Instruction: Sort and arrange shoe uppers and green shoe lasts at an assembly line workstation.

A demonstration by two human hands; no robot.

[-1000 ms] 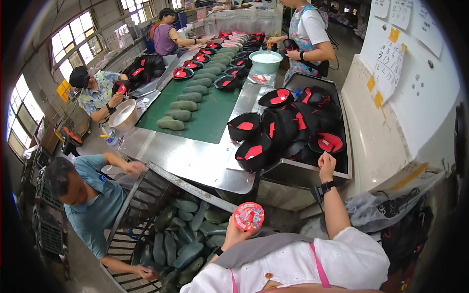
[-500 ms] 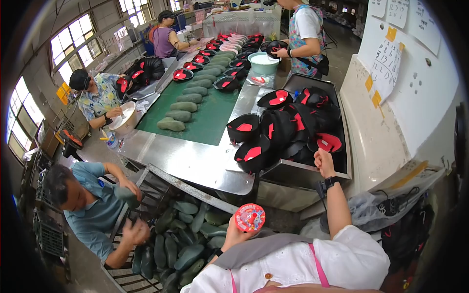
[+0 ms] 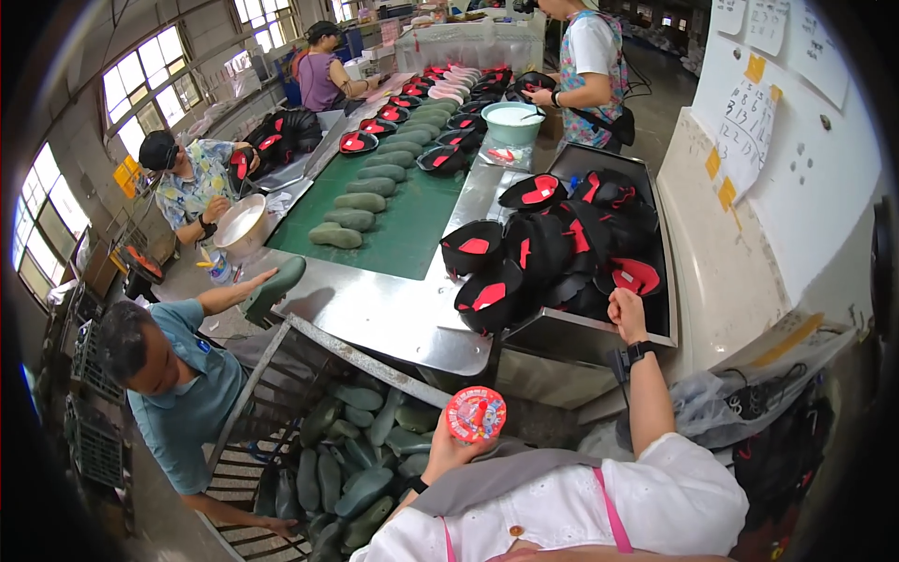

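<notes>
In front of my waist, my left hand (image 3: pixel 448 457) is wrapped round a cup with a round, red, printed lid (image 3: pixel 476 414); a small red piece stands up from the lid's middle. My right hand (image 3: pixel 627 315) is closed at the near edge of a metal tray (image 3: pixel 562 334), just below a black shoe upper with a red lining (image 3: pixel 635 277). Whatever its fingers may hold is hidden. More black uppers (image 3: pixel 538 245) lie heaped in the tray, red patches showing inside them.
A green conveyor belt (image 3: pixel 309 234) carries rows of dark green shoe lasts (image 3: pixel 365 201) and uppers. Lower left, a metal-barred cart (image 3: pixel 281 361) holds many lasts; a co-worker in blue (image 3: pixel 183 384) leans over it. Other co-workers stand along the line by basins (image 3: pixel 513 131).
The co-worker in blue has swung one green last out toward the table's edge and lowered the other hand into the cart. My two hands stay nearly where they were.
</notes>
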